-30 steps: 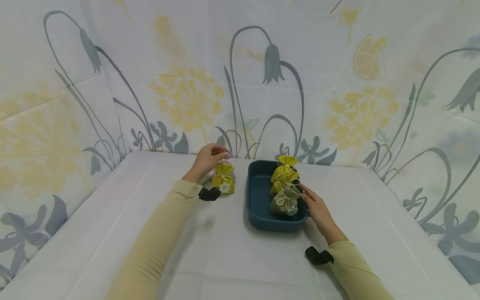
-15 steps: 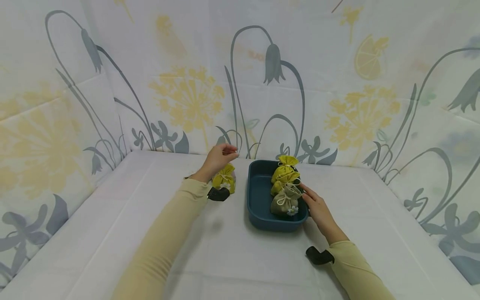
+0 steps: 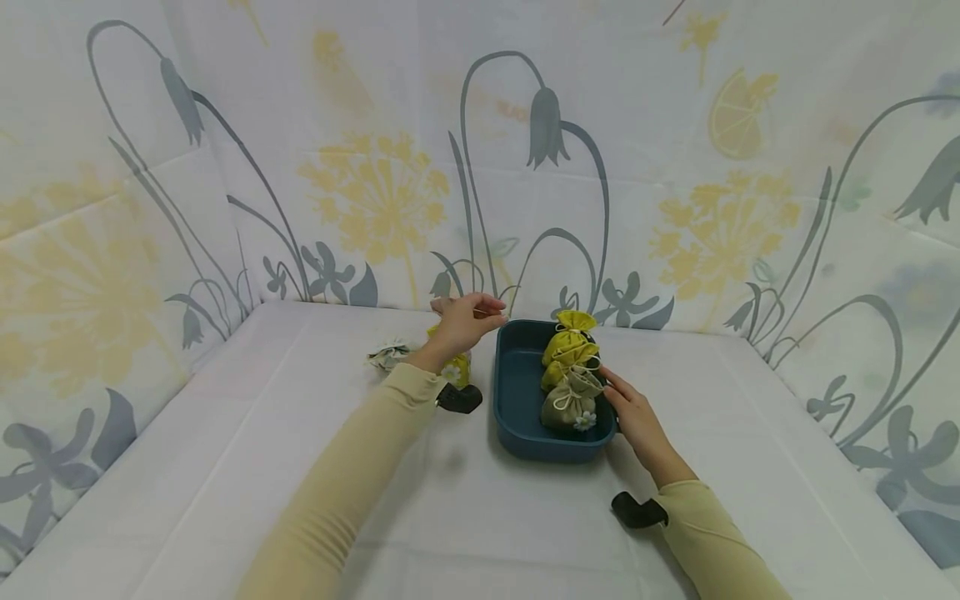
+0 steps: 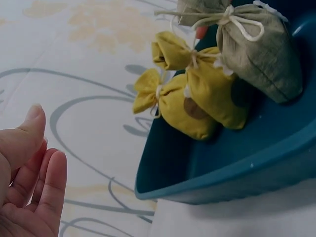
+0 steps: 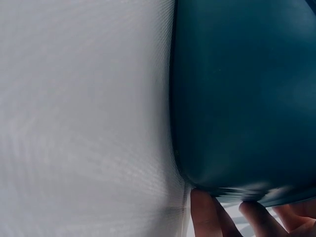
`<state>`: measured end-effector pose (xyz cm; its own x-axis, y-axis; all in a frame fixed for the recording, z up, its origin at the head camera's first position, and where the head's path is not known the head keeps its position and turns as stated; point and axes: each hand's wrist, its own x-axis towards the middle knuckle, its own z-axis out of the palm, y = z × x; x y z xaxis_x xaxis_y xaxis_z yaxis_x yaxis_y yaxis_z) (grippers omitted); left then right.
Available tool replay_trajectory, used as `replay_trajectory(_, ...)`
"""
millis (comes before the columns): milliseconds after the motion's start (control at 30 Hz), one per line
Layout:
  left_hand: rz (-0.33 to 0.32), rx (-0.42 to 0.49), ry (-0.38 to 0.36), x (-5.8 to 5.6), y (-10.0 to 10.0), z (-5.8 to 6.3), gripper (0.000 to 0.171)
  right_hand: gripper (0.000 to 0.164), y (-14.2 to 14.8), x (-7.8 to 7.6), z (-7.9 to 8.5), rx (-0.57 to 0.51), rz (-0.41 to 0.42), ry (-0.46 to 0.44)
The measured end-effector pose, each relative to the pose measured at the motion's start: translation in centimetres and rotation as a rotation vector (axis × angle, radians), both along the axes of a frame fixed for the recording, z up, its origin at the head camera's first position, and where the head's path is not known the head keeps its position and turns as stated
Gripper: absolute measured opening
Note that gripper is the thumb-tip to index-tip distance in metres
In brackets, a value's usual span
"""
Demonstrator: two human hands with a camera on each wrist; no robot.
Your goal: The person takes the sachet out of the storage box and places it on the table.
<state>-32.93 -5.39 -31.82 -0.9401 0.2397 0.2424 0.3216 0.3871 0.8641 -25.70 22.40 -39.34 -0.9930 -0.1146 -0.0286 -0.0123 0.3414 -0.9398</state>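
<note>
My left hand [image 3: 468,325] hovers near the back left corner of a dark blue rectangular box [image 3: 547,452]. In the left wrist view its fingers [image 4: 53,182] and thumb lie loosely curved, with nothing seen between them. Behind and under that hand stand a yellow drawstring pouch [image 3: 459,377] with a white flower and a pinkish pouch [image 3: 441,305], both partly hidden. My right hand [image 3: 637,421] rests on the box's right side; its fingertips [image 5: 205,212] touch the outer wall. Two yellow pouches [image 3: 570,343] and an olive-green pouch [image 3: 568,408] sit along the box's right side.
A pale patterned pouch [image 3: 390,354] lies on the white-covered table [image 3: 525,533], left of the yellow one. A printed fabric backdrop [image 3: 420,167] rises behind the table. Each wrist wears a black device [image 3: 637,511].
My left hand has moved right, from over the left-hand pouches to beside the box's back left corner, uncovering the pale patterned pouch. My right hand and the box have stayed put.
</note>
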Motion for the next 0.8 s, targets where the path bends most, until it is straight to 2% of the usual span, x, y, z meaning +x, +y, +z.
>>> replay_trajectory(300,-0.031,-0.035,0.02,0.6,1.4,0.1,0.027,0.048,0.1,-0.1,-0.2,-0.009,0.002,0.006)
replay_trajectory(800,-0.122,-0.032,-0.041,1.7,3.4,0.6,0.028,0.048,0.0,-0.1,-0.2,-0.003,0.001,0.002)
